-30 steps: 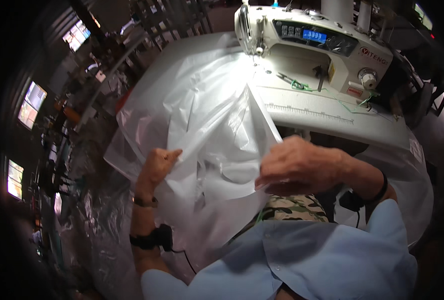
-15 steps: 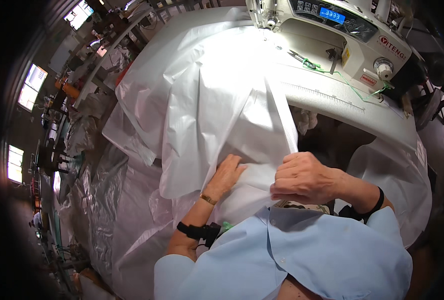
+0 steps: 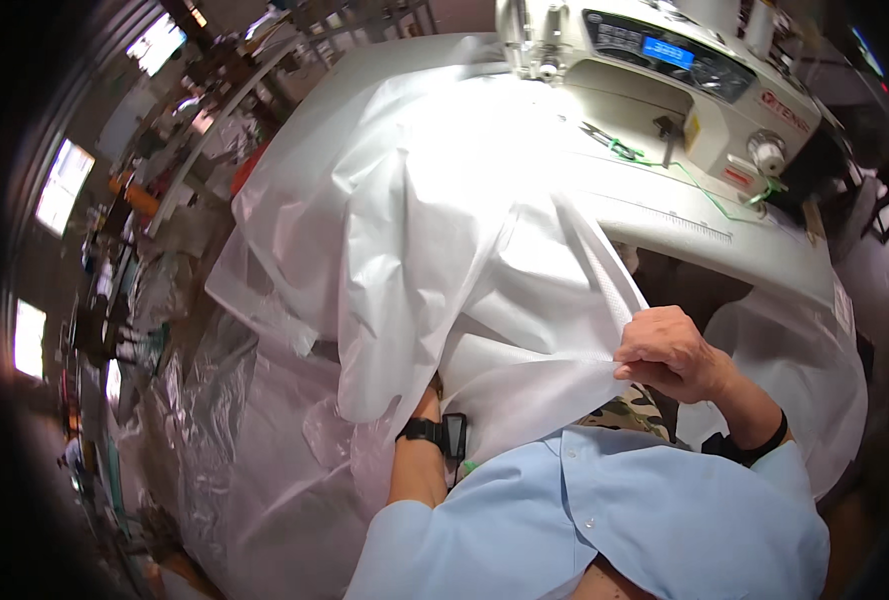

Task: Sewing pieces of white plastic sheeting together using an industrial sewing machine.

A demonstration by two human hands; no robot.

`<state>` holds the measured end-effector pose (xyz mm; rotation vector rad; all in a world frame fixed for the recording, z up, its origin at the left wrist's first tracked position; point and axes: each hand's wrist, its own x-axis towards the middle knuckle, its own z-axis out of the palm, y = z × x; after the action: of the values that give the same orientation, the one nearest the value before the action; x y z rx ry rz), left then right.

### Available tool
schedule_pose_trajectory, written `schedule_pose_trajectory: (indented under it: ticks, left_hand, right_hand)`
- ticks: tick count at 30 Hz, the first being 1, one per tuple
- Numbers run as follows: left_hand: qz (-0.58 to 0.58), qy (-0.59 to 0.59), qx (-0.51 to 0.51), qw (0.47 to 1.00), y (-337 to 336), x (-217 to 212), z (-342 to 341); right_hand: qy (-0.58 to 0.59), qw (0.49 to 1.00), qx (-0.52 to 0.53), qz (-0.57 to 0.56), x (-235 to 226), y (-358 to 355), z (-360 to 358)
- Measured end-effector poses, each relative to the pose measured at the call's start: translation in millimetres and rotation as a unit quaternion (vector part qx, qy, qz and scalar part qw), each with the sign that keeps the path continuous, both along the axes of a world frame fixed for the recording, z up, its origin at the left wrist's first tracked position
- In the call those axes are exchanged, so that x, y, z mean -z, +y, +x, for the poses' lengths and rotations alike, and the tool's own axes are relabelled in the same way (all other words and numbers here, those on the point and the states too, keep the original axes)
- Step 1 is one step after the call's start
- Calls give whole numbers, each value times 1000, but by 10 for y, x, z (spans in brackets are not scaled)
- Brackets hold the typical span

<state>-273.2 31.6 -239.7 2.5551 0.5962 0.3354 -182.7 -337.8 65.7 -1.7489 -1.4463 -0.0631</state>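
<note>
Sheet lay rumpled, machine at two o'clock. Right hand, four o'clock, clamped on its edge. Left hand hidden, six o'clock; grip couldn't be told.

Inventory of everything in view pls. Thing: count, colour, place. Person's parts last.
White sheet: at least 1, white, draped from table toward lap
Sewing machine: 1, white with dark panel, upper right
Display: 1, blue, on machine
Table: 1, pale, under machine
Probable snips: 1, dark, on table
Thread: count unclear, green, on table
Windows: 3, bright, left
Shirt: 1, light blue, bottom
Right hand: 1, bare, fingers gripping sheet edge
Left hand: 1, hidden by sheet; left forearm shows
</note>
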Motion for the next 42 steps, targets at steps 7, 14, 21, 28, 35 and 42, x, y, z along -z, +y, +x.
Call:
schedule_pose_trajectory:
  ticks: [7, 14, 21, 28, 35, 42]
  left_hand:
    - [19, -68, 4, 997, 381, -525, -278]
    - [129, -156, 37, 979, 973, -1953, -606]
    - [246, -115, 168, 948, 1198, -1993, -564]
    - [222, 71, 352, 906, 868, -739, -1040]
    - [-118, 315, 369, 866, -238, -2322, -1072]
    - [-40, -151, 292, 944, -563, -2533, -138]
  right_hand:
    - [-13, 980, 9, -196, 522, 114, 42]
    - [-13, 979, -138, -149, 884, 888, -18]
    - [-56, 966, -53, -248, 1777, 1108, 247]
    - [-73, 957, -115, -257, 1509, 1230, 56]
    - [279, 931, 91, -218, 1517, 1152, 458]
    - [455, 880, 122, -54, 1628, 1766, 263]
